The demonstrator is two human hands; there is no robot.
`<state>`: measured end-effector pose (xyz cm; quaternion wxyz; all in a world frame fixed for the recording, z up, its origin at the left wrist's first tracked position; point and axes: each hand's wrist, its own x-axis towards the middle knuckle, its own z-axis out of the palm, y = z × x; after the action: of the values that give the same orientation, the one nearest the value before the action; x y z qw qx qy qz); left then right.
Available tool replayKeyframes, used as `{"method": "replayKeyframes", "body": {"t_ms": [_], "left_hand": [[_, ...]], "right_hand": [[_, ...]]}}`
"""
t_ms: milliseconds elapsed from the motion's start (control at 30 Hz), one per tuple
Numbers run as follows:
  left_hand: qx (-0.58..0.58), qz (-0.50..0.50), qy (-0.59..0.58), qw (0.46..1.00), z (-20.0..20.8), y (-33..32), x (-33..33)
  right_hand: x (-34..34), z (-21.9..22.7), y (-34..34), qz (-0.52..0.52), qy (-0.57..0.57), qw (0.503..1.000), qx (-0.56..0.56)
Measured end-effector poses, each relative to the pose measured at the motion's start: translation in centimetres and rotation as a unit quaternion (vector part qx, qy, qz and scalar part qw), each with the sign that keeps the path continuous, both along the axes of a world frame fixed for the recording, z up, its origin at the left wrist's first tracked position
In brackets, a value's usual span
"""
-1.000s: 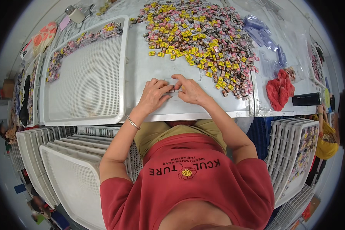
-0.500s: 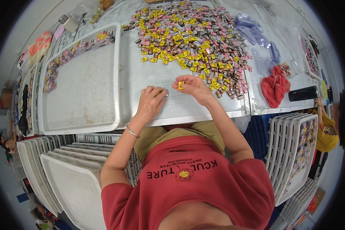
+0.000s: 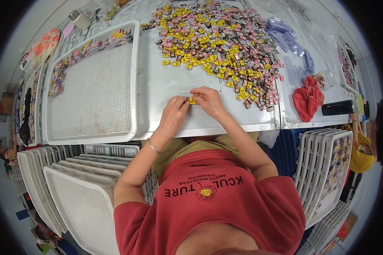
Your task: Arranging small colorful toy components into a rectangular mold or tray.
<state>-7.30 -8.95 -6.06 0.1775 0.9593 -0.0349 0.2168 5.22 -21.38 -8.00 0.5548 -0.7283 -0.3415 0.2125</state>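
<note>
My two hands meet just above the table, near its front edge. Between the fingertips of my right hand (image 3: 209,103) is a small yellow square piece (image 3: 192,100). The fingers of my left hand (image 3: 174,112) are closed right beside it; what they hold is hidden. Under and behind my fingertips lies a clear, flat rectangular thing (image 3: 184,92), partly covered. Beyond my hands spreads a big heap of small square pieces (image 3: 219,46) in yellow, pink, brown and grey.
A white mesh tray (image 3: 93,91) stands at the left, rows of pieces along its far and left edges. To the right are clear bluish plastic parts (image 3: 291,42), a red cloth (image 3: 307,100) and a black cylinder (image 3: 338,107). Stacked white trays (image 3: 78,204) stand below the table's left side.
My right hand has moved left and brought the yellow piece against my left fingertips. The left hand has shifted slightly right and down. The whole view has shifted a little.
</note>
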Motion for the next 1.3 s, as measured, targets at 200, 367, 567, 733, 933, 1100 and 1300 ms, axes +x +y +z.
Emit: {"method": "replayKeyframes", "body": {"t_ms": [200, 367, 567, 733, 933, 1100, 1300], "left_hand": [[-0.007, 0.009, 0.017, 1.000, 0.1, -0.1, -0.2], [-0.004, 0.008, 0.036, 0.999, 0.3, -0.1, -0.3], [0.006, 0.011, 0.028, 1.000, 0.1, -0.1, -0.3], [0.019, 0.014, 0.008, 1.000, 0.0, -0.4, -0.1], [0.031, 0.032, -0.013, 0.999, 0.1, -0.7, 0.0], [0.028, 0.033, -0.005, 0.999, 0.2, -0.8, 0.0], [0.020, 0.031, -0.005, 0.999, 0.4, -0.6, 0.0]], "right_hand": [[1.3, 0.8, -0.4, 0.047, 0.224, 0.973, 0.001], [1.6, 1.9, -0.7, 0.049, 0.239, 0.969, -0.038], [2.3, 2.0, -1.4, 0.050, 0.111, 0.991, -0.048], [1.7, 0.6, -0.6, -0.040, 0.085, 0.995, 0.026], [-1.2, 1.4, 0.4, -0.112, -0.232, 0.960, -0.106], [-1.0, 1.5, -0.2, -0.134, -0.082, 0.984, -0.084], [-1.6, 1.2, -0.1, -0.088, -0.241, 0.961, -0.101]]}}
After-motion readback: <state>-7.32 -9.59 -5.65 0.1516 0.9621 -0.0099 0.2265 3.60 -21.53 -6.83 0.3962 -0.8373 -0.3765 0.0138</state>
